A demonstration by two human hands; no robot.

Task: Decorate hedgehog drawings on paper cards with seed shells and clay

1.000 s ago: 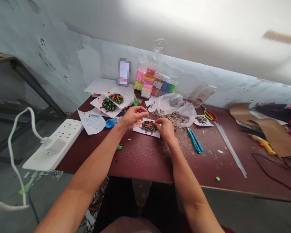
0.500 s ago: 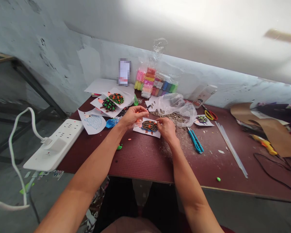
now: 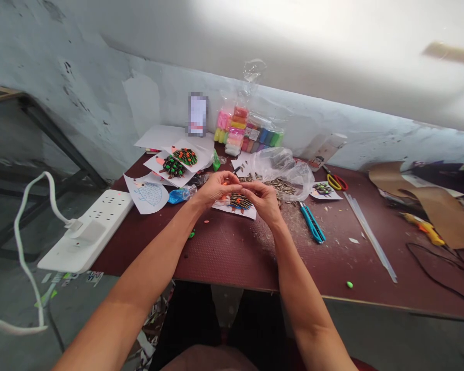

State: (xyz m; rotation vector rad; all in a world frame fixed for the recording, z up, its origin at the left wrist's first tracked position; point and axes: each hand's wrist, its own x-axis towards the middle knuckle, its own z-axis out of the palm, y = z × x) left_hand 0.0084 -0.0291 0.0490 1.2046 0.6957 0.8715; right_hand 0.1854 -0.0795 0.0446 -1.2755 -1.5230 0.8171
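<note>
The card [image 3: 249,212] with the dark, orange-dotted spiky figure lay on the surface [image 3: 232,257] beneath the left hand [image 3: 215,189] and right hand [image 3: 265,202], where a low wrist or a brushing finger could have nudged it or loosened a piece. The two hands' fingertips met above it; whether either was closed on some small bit could not be told, and a loose pinch might have dropped one. Beyond, sleeve-free knuckles could have scattered the striped seeds [image 3: 280,186] near the clear bag [image 3: 280,164].
</note>
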